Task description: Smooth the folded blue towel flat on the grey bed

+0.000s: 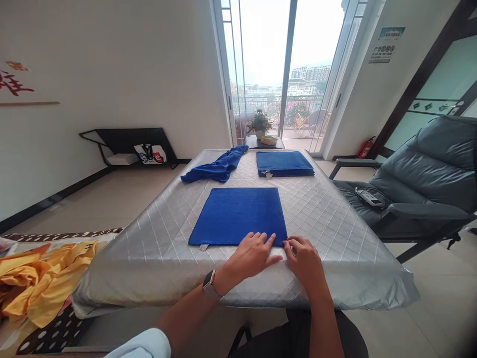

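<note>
A blue towel [242, 211], folded into a flat rectangle, lies in front of me on the quilted silver cover [313, 214]. A small white tag sticks out at its near left edge. My left hand [253, 253] rests flat over the near edge towards the right, fingers stretched out. At the near right corner my right hand [304, 261] is closed, thumb and index finger pinching the towel's corner. Farther back on the right sits a stack of folded blue towels [285, 163] with white tags. A crumpled blue towel [218, 166] lies at the back left.
To the right stands a grey armchair [421, 179] with a corded white device [370, 197] on its seat. Yellow cloths [44, 278] are heaped at the lower left. Beyond the covered surface, a potted plant [260, 122] stands before the glass door.
</note>
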`<state>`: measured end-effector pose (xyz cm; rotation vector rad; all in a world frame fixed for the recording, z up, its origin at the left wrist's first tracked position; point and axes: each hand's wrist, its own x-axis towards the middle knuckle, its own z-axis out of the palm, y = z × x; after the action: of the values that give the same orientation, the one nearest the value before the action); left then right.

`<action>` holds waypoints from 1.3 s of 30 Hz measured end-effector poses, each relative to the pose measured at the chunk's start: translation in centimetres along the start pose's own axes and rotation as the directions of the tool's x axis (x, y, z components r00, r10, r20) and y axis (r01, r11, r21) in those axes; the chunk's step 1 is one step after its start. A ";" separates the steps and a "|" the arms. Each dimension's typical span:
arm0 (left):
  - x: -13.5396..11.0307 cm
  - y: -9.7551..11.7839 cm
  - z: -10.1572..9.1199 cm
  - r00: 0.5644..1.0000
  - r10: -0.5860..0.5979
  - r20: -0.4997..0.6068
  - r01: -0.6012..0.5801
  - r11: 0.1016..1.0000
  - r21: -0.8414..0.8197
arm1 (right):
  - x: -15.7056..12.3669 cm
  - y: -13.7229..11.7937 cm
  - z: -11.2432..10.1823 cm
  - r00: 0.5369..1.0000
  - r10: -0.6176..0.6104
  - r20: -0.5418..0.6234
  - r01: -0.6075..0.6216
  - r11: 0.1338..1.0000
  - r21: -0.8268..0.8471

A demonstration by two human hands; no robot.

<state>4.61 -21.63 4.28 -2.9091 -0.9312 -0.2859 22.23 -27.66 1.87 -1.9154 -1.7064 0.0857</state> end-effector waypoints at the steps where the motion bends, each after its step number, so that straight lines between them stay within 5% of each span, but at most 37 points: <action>1: -0.3 -0.2 -0.1 1.000 -0.014 0.004 0.014 1.000 -0.003 | 0.0 -0.1 -0.1 1.000 0.004 0.002 -0.004 1.000 -0.003; 12: -6.4 -5.1 -0.7 0.972 -0.236 0.016 0.234 0.967 0.098 | 0.0 -0.3 -0.3 0.999 0.046 0.009 -0.046 0.999 0.006; 20: -12.1 -10.7 -1.5 0.880 -0.475 -0.016 0.466 0.855 0.227 | 0.1 -0.3 -0.1 0.998 0.065 -0.001 -0.065 0.998 0.019; 27: -15.4 -12.8 -1.7 0.855 -0.516 -0.041 0.500 0.802 0.327 | 0.2 -0.1 0.0 0.997 0.079 0.012 -0.079 0.996 0.029; 33: -12.8 -11.2 -2.3 0.824 -0.545 -0.155 0.565 0.771 0.293 | 0.2 0.0 0.1 0.996 0.091 0.012 -0.091 0.995 0.042; 35: -10.3 -9.2 -2.2 0.860 -0.486 -0.157 0.511 0.828 0.231 | 0.2 -0.1 0.1 0.994 0.110 0.021 -0.111 0.993 0.038; 39: -4.4 -3.9 -1.5 0.975 -0.205 -0.092 0.212 0.974 0.081 | 0.2 -0.1 0.2 0.995 0.102 0.015 -0.102 0.995 0.021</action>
<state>-1.40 -21.18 4.88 -2.6980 -1.2045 -0.3639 22.15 -27.40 1.83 -1.9897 -1.6098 0.1564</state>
